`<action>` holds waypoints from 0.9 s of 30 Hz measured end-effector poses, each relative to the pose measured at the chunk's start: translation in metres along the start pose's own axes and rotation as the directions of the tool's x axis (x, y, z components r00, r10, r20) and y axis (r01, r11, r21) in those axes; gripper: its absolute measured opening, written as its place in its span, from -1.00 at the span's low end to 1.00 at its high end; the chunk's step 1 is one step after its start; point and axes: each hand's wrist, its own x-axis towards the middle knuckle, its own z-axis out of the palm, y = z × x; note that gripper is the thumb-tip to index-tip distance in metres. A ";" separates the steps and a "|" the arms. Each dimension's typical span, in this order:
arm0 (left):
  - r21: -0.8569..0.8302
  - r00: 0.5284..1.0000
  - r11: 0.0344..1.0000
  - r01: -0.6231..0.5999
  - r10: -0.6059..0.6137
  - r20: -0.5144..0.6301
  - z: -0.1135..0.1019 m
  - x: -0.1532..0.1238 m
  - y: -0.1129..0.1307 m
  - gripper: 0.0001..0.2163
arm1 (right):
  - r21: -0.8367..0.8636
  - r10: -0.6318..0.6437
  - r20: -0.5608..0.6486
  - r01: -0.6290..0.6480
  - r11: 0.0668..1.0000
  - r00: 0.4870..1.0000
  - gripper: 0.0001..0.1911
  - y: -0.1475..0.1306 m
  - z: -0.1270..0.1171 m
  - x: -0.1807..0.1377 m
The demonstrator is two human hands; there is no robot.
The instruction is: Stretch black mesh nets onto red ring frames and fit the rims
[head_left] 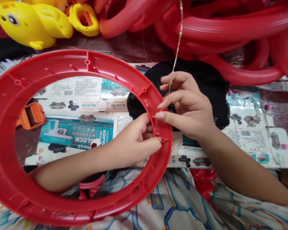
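A large red plastic ring [105, 65] is tilted in front of me, its hollow, ribbed side facing up, with small posts along the channel. My left hand [144, 137] reaches through the ring's opening. Its fingers curl at the inner edge and the thumb presses on the channel, gripping the ring's right side. At that same side, my right hand [184, 108] pinches a thin pale wire [179, 41] with small bead-like spots between thumb and index finger. From there the wire runs up past the top of the view. A short stretch of it lies in the channel between my hands.
Printed cardboard [84, 107] covers the surface below, with a black mesh cloth [213, 92] on it. Several red rings [213, 28] are piled at the back right. A yellow duck-like toy part [26, 25] lies back left. An orange plastic piece [35, 116] shows through the ring.
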 end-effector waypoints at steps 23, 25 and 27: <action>-0.047 0.983 0.998 0.043 -0.033 0.181 0.001 0.000 0.000 -0.80 | 0.027 0.027 0.023 -0.027 0.999 0.999 -0.94 -0.010 -0.003 0.001; 0.018 0.994 0.999 0.032 -0.034 0.107 0.003 0.002 -0.005 -0.78 | 0.052 0.070 -0.012 -0.069 0.996 0.997 -0.93 -0.010 0.000 0.000; 0.080 1.000 0.996 -0.030 0.030 0.010 0.006 0.004 -0.011 -0.82 | 0.087 0.111 -0.049 -0.107 0.990 0.993 -0.89 -0.008 0.003 -0.001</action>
